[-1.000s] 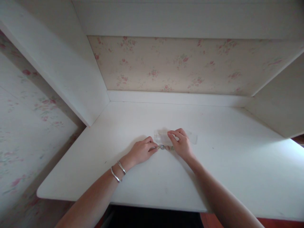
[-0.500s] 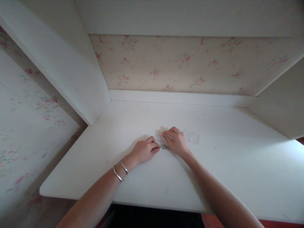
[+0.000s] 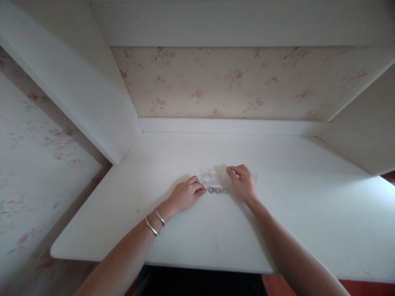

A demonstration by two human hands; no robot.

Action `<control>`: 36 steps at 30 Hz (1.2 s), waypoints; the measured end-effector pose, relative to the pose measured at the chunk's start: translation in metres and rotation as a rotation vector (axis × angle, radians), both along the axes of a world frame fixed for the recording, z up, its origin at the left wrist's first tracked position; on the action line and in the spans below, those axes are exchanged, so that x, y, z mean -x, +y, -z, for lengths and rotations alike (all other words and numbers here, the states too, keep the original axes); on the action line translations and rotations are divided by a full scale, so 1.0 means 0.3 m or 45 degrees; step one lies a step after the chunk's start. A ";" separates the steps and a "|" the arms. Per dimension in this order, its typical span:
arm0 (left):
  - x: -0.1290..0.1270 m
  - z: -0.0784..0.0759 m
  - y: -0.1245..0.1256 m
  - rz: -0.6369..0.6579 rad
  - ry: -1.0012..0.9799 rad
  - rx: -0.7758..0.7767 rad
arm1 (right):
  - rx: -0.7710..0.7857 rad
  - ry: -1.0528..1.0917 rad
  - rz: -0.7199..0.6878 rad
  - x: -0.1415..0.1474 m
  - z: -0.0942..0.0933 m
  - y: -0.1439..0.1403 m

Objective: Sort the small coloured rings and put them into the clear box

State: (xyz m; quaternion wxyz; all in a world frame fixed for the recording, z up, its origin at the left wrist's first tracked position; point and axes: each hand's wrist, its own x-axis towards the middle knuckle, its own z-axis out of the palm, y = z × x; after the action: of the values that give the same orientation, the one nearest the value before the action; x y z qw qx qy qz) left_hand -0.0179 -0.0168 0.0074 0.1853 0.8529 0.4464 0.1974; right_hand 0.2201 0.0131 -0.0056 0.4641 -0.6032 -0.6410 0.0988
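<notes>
My left hand (image 3: pixel 187 194) rests on the white desk with thumb and fingertips pinched together. A tiny yellowish bit shows at its fingertips, too small to name. Just right of them lie three small rings in a row: a grey-blue ring (image 3: pixel 211 190), a pinkish-brown ring (image 3: pixel 218 190) and a green ring (image 3: pixel 225 190). Behind the row is a clear plastic case (image 3: pixel 212 177) with small compartments. Over the case's right part, my right hand (image 3: pixel 244 183) has its fingers closed in a pinch. Whatever it may hold is hidden. Two silver bangles (image 3: pixel 156 222) circle my left wrist.
The white desk (image 3: pixel 173 242) has a rounded front left corner. A white side panel (image 3: pixel 92 102) stands at left, another panel (image 3: pixel 364 127) at right. Floral wallpaper (image 3: pixel 216 82) covers the back above a white ledge (image 3: pixel 228 126).
My right hand has moved right along the plastic case, uncovering its left part and the pinkish-brown and green rings. My left hand keeps nearly the same place and pinch.
</notes>
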 end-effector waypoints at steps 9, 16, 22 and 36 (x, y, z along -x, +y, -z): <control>0.007 -0.017 0.050 -0.216 -0.449 0.132 | -0.074 -0.344 -0.221 0.027 -0.027 -0.059; -0.020 -0.039 0.088 -0.254 -0.455 0.048 | -0.118 -0.832 -0.626 0.099 -0.063 -0.157; -0.080 -0.035 0.150 -0.202 -0.406 0.015 | -0.152 -0.946 -0.704 0.162 -0.068 -0.167; -0.032 -0.030 0.124 -0.253 -0.443 0.014 | -0.078 -0.862 -0.627 0.166 -0.068 -0.154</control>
State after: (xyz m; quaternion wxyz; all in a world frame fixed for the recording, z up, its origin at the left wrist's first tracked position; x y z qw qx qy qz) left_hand -0.0082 0.0204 0.0163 0.2437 0.7566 0.4909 0.3566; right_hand 0.1703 -0.0330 0.0147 0.2075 -0.4163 -0.8851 -0.0161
